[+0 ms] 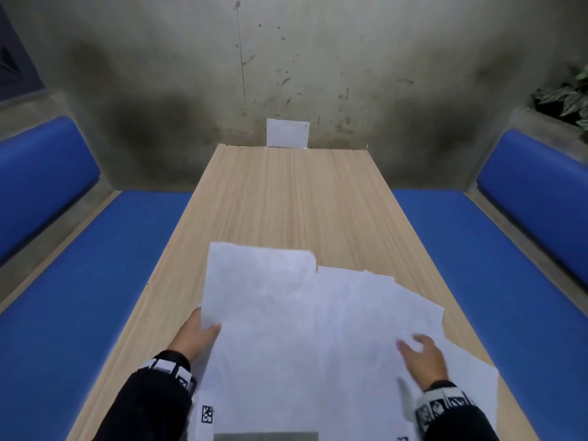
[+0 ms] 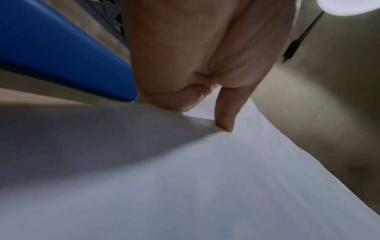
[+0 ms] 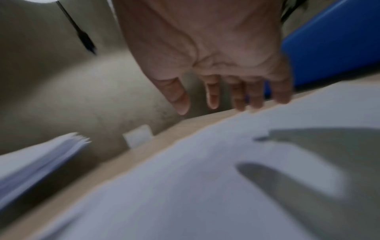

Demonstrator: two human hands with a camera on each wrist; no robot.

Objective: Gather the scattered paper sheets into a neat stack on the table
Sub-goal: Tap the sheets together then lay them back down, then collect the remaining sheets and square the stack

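Several white paper sheets point(image 1: 311, 329) lie fanned and overlapping on the near half of the wooden table point(image 1: 286, 192). My left hand point(image 1: 199, 334) pinches the left edge of a lifted bundle of sheets point(image 2: 185, 178), thumb on top and fingers hidden underneath. My right hand point(image 1: 421, 358) hovers with straight, spread fingers point(image 3: 213, 97) just above the sheets on the right point(image 3: 205, 186) and holds nothing. The right wrist view is blurred by motion.
Blue padded benches point(image 1: 95, 265) point(image 1: 496, 249) flank the table on both sides. A small white card point(image 1: 288, 132) stands against the stained wall at the table's far end. A leafy plant point(image 1: 566, 97) sits on the ledge at the upper right.
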